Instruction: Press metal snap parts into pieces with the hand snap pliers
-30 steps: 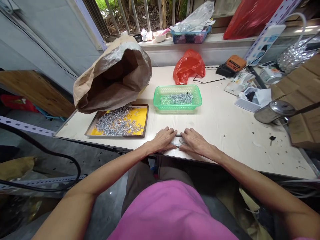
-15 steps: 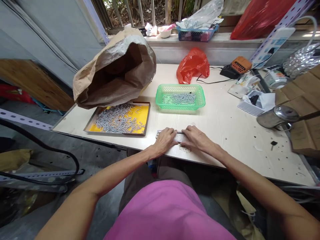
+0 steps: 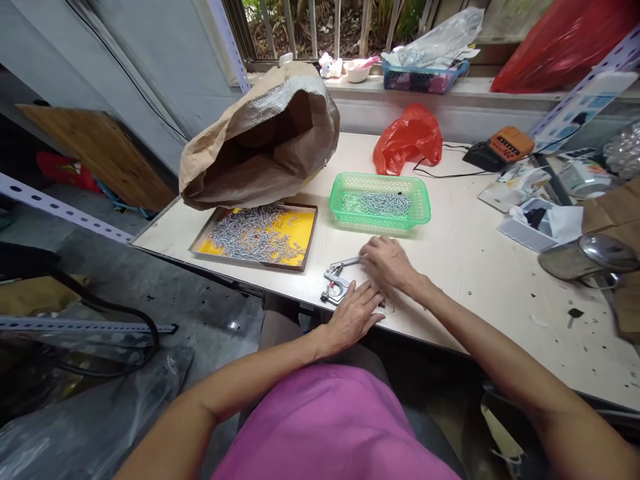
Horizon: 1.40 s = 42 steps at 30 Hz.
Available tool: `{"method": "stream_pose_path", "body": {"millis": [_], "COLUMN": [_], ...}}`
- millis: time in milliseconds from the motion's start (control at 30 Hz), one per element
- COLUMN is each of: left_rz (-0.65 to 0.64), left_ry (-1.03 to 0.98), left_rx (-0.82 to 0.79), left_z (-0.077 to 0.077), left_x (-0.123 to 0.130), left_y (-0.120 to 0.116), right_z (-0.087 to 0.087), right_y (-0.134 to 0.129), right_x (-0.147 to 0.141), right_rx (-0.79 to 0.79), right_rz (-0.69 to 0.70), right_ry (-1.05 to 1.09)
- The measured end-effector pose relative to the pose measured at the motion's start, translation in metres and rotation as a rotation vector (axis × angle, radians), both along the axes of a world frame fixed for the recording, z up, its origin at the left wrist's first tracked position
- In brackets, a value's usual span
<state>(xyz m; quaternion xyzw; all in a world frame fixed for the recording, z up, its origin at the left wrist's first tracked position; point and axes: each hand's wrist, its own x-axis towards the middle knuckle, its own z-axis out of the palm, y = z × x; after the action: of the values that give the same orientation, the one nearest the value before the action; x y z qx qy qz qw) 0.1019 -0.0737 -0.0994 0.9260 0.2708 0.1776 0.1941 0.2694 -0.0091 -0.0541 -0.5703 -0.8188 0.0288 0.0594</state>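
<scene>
A metal hand-lever tool (image 3: 334, 283) lies on the table near its front edge, its upper handle (image 3: 346, 263) raised at an angle from the body. A dark spring and a small red spot show at its left end. My left hand (image 3: 353, 312) rests flat over the lower part with fingers stretched out, hiding much of it. My right hand (image 3: 390, 261), slightly blurred, has its fingers curled at the end of the upper handle. Beyond them stands a green plastic basket (image 3: 380, 221) with small metal pins (image 3: 385, 203) in it.
On the left, a shallow tray (image 3: 311, 241) with a yellow bottom holds many metal pins (image 3: 250, 233). A large open paper bag (image 3: 210, 167) stands behind it. Further back lie a red plastic bag (image 3: 407, 140) and an orange-black charger (image 3: 500, 148). A metal jug (image 3: 583, 260) stands at the right.
The tool's handle has swung up and away from its body, with my right hand at it. My left hand has flattened and shifted onto the lower part. The view has turned slightly left.
</scene>
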Motion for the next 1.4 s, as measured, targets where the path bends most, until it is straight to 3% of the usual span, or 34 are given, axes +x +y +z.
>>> {"method": "stream_pose_path", "body": {"millis": [100, 167, 300, 400, 533, 600, 700, 800, 900, 1000, 1100, 1200, 1333, 1400], "left_rz": [0.014, 0.035, 0.043, 0.036, 0.011, 0.168, 0.548, 0.621, 0.522, 0.449, 0.418, 0.422, 0.524, 0.547], "left_ry": [0.006, 0.024, 0.053, 0.033, -0.075, -0.069, 0.094, 0.283, 0.386, 0.428, 0.497, 0.53, 0.288, 0.105], "left_rx": [-0.04, -0.058, -0.042, -0.014, 0.097, 0.159, 0.179, 0.103, 0.039, 0.026, 0.038, 0.05, 0.029, -0.138], "left_z": [-0.007, -0.013, -0.022, -0.02, 0.005, 0.022, 0.043, 0.053, 0.055, 0.054, 0.054, 0.06, 0.075, 0.08], "left_x": [-0.001, -0.002, -0.002, -0.004, -0.026, -0.048, -0.082, -0.103, -0.107, -0.101, -0.097, -0.095, -0.09, -0.085], "left_y": [-0.001, -0.002, -0.007, -0.009, 0.006, 0.029, 0.074, 0.114, 0.134, 0.14, 0.145, 0.148, 0.133, 0.114], "right_z": [0.006, 0.004, -0.009, -0.008, 0.025, 0.049, 0.074, 0.077, 0.061, 0.037, 0.014, -0.005, -0.02, -0.022], "right_y": [-0.003, -0.003, 0.003, 0.009, 0.031, 0.051, 0.081, 0.087, 0.059, 0.009, -0.042, -0.076, -0.092, -0.093], "right_x": [-0.043, -0.067, -0.095, -0.099, -0.074, -0.046, -0.003, 0.019, 0.013, -0.003, -0.011, -0.011, -0.007, -0.007], "right_rx": [-0.02, -0.027, -0.038, 0.002, 0.232, 0.365, 0.432, 0.387, 0.277, 0.132, -0.047, -0.195, -0.207, -0.199], "right_rz": [0.362, 0.532, 0.637, 0.575, 0.294, 0.122, -0.092, -0.148, -0.036, 0.067, 0.078, 0.045, -0.031, -0.057], "right_ry": [0.016, -0.034, -0.12, -0.033, 0.174, 0.226, 0.178, 0.12, 0.157, 0.209, 0.231, 0.238, 0.246, 0.253]}}
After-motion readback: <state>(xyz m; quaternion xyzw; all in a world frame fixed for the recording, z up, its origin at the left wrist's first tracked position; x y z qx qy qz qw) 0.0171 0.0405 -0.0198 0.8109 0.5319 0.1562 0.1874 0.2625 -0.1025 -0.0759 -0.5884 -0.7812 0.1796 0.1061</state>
